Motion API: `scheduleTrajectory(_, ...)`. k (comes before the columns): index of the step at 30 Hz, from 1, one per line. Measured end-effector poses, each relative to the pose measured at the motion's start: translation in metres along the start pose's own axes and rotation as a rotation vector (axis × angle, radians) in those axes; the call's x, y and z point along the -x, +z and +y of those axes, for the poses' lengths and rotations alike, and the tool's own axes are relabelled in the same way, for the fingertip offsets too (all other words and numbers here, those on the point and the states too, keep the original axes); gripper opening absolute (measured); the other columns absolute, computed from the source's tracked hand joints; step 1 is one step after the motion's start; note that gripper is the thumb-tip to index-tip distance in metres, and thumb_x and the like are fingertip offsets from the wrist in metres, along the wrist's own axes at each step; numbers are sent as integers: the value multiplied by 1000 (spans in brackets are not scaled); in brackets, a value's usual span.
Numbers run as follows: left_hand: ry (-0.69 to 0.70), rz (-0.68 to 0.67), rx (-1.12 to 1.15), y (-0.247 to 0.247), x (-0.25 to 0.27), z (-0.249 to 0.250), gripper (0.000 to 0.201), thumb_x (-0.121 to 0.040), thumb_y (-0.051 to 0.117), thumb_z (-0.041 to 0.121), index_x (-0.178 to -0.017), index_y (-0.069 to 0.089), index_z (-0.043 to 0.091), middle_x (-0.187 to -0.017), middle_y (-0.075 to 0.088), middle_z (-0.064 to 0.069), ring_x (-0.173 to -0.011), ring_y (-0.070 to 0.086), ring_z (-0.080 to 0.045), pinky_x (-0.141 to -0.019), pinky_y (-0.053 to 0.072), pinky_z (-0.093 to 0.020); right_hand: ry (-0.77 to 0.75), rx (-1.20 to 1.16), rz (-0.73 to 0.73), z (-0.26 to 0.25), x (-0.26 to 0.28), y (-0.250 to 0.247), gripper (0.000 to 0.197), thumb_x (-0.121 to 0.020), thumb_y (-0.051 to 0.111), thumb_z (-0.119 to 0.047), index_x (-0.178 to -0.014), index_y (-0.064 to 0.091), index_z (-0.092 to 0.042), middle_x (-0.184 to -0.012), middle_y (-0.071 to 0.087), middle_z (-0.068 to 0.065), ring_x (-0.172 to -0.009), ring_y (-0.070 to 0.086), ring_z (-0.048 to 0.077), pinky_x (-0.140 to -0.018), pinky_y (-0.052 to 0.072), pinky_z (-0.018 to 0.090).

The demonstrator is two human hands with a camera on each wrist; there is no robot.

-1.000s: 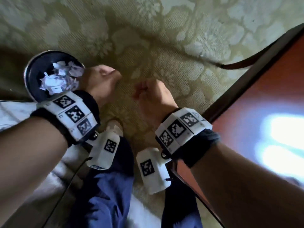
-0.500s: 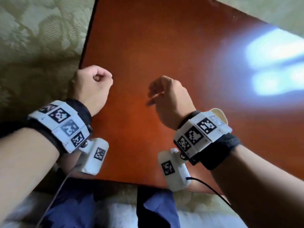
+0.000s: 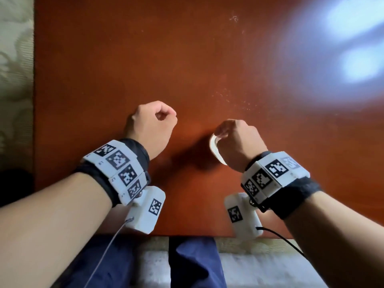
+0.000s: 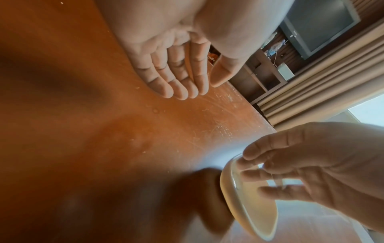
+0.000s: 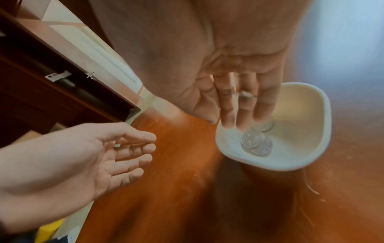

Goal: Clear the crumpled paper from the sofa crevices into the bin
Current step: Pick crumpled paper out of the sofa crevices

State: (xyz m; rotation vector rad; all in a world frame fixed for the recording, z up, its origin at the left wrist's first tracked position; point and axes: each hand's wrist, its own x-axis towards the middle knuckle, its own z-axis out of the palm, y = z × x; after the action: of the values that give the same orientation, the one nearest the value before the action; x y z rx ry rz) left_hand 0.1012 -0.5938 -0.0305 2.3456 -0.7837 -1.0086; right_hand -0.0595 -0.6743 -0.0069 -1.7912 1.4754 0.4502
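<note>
**Writing.** An orange packet (image 4: 212,58) on a far shelf read "coffe", with the rest hidden behind the thumb. Black-and-white square codes marked the wristbands (image 3: 118,165). Nothing else was legible.

**Left hand** (image 3: 152,125). It hung above the red-brown desk (image 3: 104,80), with the palm turned inward and the fingers loosely curled around nothing.

**Right hand** (image 3: 236,142). It was held over a small cream dish (image 3: 214,148). The fingers (image 5: 228,105) were relaxed and pointed down into the dish, gripping nothing visible. Their tips were just above silver coins (image 5: 256,143) lying in the bowl.

**Surroundings.** A patterned carpet (image 3: 14,59) lay left of the desk, and blue trousers (image 3: 193,262) showed at the near edge. A television (image 4: 318,26) and curtains (image 4: 311,92) stood beyond.

**Change.** Half a second before, the right hand hovered over bare desk with the dish behind its wrist; now it was over the dish. One second before, the bin of crumpled paper stood on the carpet by the left hand. The bin and paper had since passed out of every view.
</note>
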Motion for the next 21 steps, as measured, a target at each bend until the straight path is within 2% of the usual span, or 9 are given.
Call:
scheduleTrajectory(3,-5,18,29,-4,-1,-6,12,-89,61,22,-84,71,26,-74,64,17,-80,61,-13,-66,40,-22,42,30,47,-2,-4,0,31,-79,52,-16,-105,68,-22,-108,68,13,-95,64,35,-83,54,35)
scheduleTrajectory(7,-41,63,103,-12,-1,-21,13,-88,61,22,-84,74,21,-68,65,13,-77,64,-15,-64,44,-21,48,138,172,-21,-9,-1,33,-77,47,-18,-103,68,-14,-98,66,21,-85,61,42,-80,54,40)
scheduleTrajectory(9,-80,107,164,-21,0,-38,14,-87,61,22,-85,74,20,-65,65,12,-76,66,-16,-69,49,-25,-25,203,214,-42,-13,4,35,-80,44,-20,-105,67,-13,-97,64,21,-77,53,41,-75,48,34)
scheduleTrajectory(11,-122,177,226,-36,6,-58,14,-85,61,23,-84,74,20,-62,65,12,-74,67,-16,-71,54,-31,-124,266,182,-71,-16,16,33,-81,42,-20,-101,67,-12,-93,60,19,-71,41,35,-69,37,31)
scheduleTrajectory(12,-146,213,256,-46,12,-69,14,-85,61,22,-85,74,20,-62,65,12,-72,67,-16,-71,56,-33,-175,289,155,-89,-16,23,32,-80,42,-20,-98,67,-12,-90,60,18,-70,41,34,-69,36,30)
scheduleTrajectory(16,-274,332,386,-92,49,-128,13,-85,63,26,-89,74,20,-73,69,8,-73,69,-19,-70,57,-35,-436,418,15,-167,3,63,24,-81,49,-24,-91,68,-12,-90,66,14,-71,46,32,-67,37,29)
scheduleTrajectory(18,-376,456,497,-111,79,-163,14,-81,61,31,-84,70,22,-72,68,3,-69,67,-22,-65,56,-33,-554,490,-74,-203,23,94,25,-80,50,-26,-92,69,-13,-90,68,12,-70,48,31,-68,37,27)
scheduleTrajectory(20,-477,571,610,-123,117,-197,11,-88,61,19,-77,64,18,-71,63,0,-63,60,-18,-61,51,-26,-651,570,-134,-231,49,133,34,-76,48,-31,-97,68,-14,-95,68,11,-73,51,32,-69,38,27)
scheduleTrajectory(21,-517,606,637,-125,139,-215,14,-89,60,19,-75,62,21,-74,64,-3,-65,61,-18,-63,51,-27,-705,622,-156,-241,63,153,38,-75,47,-33,-99,68,-13,-100,68,11,-76,53,33,-70,39,28)
